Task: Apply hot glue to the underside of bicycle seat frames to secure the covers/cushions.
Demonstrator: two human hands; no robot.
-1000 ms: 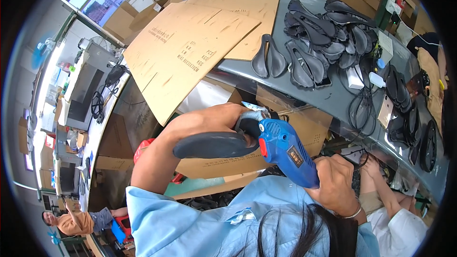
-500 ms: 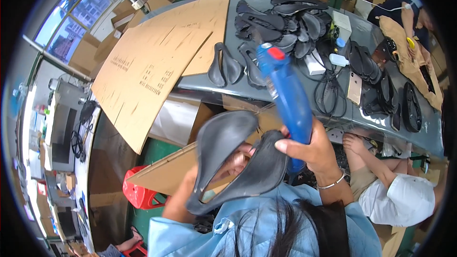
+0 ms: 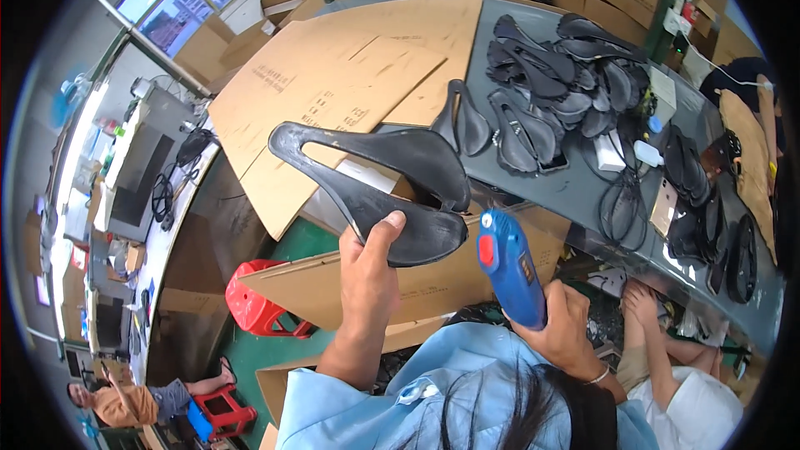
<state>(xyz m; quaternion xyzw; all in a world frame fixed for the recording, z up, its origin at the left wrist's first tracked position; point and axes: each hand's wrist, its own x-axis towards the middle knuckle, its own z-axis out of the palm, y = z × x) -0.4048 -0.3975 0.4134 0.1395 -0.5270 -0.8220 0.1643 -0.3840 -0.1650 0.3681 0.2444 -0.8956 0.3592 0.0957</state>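
A black bicycle saddle (image 3: pixel 417 237) with a long open slot is raised in front of me, its narrow nose pointing up and left. My left hand (image 3: pixel 371 279) grips its near wide edge, thumb on top. Beside it, on the right, a blue handheld power tool (image 3: pixel 511 271) with a red button is wrapped in my right hand (image 3: pixel 567 329). The tool's head is apart from the saddle, and its working tip is unclear. Two more saddles, one dark and slotted (image 3: pixel 473 129) and one with a bumpy rim (image 3: pixel 515 133), lie near the table's edge.
A pile of black saddles (image 3: pixel 542 67) covers the back of the grey table (image 3: pixel 567 200). Cardboard sheets (image 3: pixel 333 71) lie at its left. Cables (image 3: pixel 623 208) and a phone (image 3: pixel 663 207) are at right. A red stool (image 3: pixel 262 300) stands lower left; a seated person (image 3: pixel 692 400) is close by on my right.
The saddle has been lifted and turned, its nose swinging from near me to the upper left. The blue tool has moved down, away from the saddle. The whole view has shifted left.
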